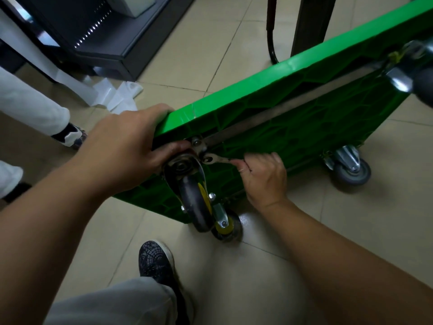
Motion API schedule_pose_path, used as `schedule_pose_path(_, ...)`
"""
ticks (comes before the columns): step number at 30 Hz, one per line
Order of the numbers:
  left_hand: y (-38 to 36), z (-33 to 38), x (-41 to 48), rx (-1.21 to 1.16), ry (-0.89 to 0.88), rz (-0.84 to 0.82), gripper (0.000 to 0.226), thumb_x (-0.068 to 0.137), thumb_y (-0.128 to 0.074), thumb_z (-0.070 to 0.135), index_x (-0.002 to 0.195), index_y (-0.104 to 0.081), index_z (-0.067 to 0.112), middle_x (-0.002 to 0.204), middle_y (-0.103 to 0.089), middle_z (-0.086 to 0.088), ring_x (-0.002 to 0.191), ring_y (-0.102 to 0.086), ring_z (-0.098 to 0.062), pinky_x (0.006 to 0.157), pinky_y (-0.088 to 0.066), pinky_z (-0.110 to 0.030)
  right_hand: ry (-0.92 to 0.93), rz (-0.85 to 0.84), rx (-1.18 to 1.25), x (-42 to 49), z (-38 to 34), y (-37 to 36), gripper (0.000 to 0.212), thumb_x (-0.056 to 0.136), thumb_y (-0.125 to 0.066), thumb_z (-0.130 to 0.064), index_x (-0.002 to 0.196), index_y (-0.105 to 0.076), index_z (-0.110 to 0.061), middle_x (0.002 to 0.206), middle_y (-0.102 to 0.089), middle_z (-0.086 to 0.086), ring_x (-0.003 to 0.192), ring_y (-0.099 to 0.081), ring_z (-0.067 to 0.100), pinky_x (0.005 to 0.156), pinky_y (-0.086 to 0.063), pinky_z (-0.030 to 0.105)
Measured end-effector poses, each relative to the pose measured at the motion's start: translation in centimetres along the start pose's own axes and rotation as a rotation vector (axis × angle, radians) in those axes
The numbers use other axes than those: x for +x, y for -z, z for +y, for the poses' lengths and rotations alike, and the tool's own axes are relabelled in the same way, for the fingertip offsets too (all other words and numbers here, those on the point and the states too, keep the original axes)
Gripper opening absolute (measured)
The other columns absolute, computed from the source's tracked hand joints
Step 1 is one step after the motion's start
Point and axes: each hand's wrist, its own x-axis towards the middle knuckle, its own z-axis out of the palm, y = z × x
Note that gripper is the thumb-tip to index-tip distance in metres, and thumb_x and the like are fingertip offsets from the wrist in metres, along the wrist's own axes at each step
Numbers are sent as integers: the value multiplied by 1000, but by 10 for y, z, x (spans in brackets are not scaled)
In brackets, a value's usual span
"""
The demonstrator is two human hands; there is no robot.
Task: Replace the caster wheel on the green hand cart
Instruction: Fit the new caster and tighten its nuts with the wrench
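Wrench set on a caster bolt, cart tipped on its edge on the floor.
The left hand (131, 141) curls over the upper corner of the green hand cart (257, 95), thumb beside the mounting plate of the caster wheel (195, 202), which hangs just below that hand. Right of the thumb, one wrench (218, 159) lies nearly level, its head on a plate bolt (206, 158) and its handle running rightward into the right hand (264, 177), whose fingers curl round it. So the bolt sits just left of the right hand, along the wrench's long axis. Four casters show: two yellow-hubbed below the hands, one grey caster (351, 170) right of the right hand, and one blurred caster (421, 83) far upper right.
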Motion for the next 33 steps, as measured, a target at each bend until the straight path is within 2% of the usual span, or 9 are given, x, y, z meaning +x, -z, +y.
schedule_pose_path(7,-1,0,-1,1,5,13,42,88,-58,60,111,-58,24,66,-42,15,59,-42,-8,52,-24,-29,-125,25,37,-11,-11,-10,55,97,-48,-46,60,-56,-6,55,-53,11,51,-52,28,66,-46,37)
schedule_pose_path(10,0,1,0,-10,13,4,47,87,-57,60,114,-61,22,66,-41,16,61,-43,-17,56,-26,-33,-189,-25,91,-16,-16,-10,54,96,-49,-44,59,-54,-4,55,-54,12,52,-53,29,68,-46,39)
schedule_pose_path(14,0,2,-2,-4,19,-2,49,87,-55,60,118,-60,23,67,-41,16,65,-47,-25,59,-32,-36,-161,-25,110,-11,-10,-7,67,99,-34,-52,58,-53,-3,54,-53,14,50,-52,30,68,-48,41)
schedule_pose_path(18,-1,1,-1,13,18,-5,49,87,-55,59,118,-60,22,67,-39,18,59,-42,-15,53,-25,-30,-250,11,115,-18,-25,-14,62,98,-44,-48,57,-53,-2,54,-53,14,50,-51,29,66,-45,38)
schedule_pose_path(20,0,1,-1,7,35,-28,50,87,-53,60,120,-59,23,69,-43,15,61,-45,-15,54,-28,-32,-271,-17,124,-21,-27,-12,59,97,-48,-45,56,-52,-3,54,-53,14,51,-51,30,66,-45,38)
schedule_pose_path(24,0,2,-3,25,43,-33,51,87,-51,63,122,-58,27,69,-44,14,61,-45,-17,53,-28,-31,-262,-133,141,-17,-21,-6,54,93,-47,-44,57,-54,-4,56,-55,13,53,-52,29,73,-46,41)
schedule_pose_path(27,-1,0,-1,10,26,-21,49,87,-52,65,117,-58,27,69,-48,11,64,-51,-22,54,-32,-34,-200,-296,147,-12,-15,5,54,96,-48,-48,60,-52,-8,56,-52,8,53,-43,26,68,-40,36)
schedule_pose_path(30,-1,-3,-3,-53,34,-33,51,86,-54,66,119,-58,27,85,-62,1,83,-63,-31,65,-45,-38,-62,-418,-51,-10,8,43,46,96,-63,-39,59,-53,-13,53,-55,8,50,-53,33,61,-39,35)
schedule_pose_path(33,7,-9,-6,-232,79,-49,49,90,-62,62,130,-59,33,112,-72,3,102,-66,-23,83,-52,-38,81,-554,-294,11,25,100,47,88,-70,-44,54,-49,-20,50,-56,9,49,-56,34,56,-37,35)
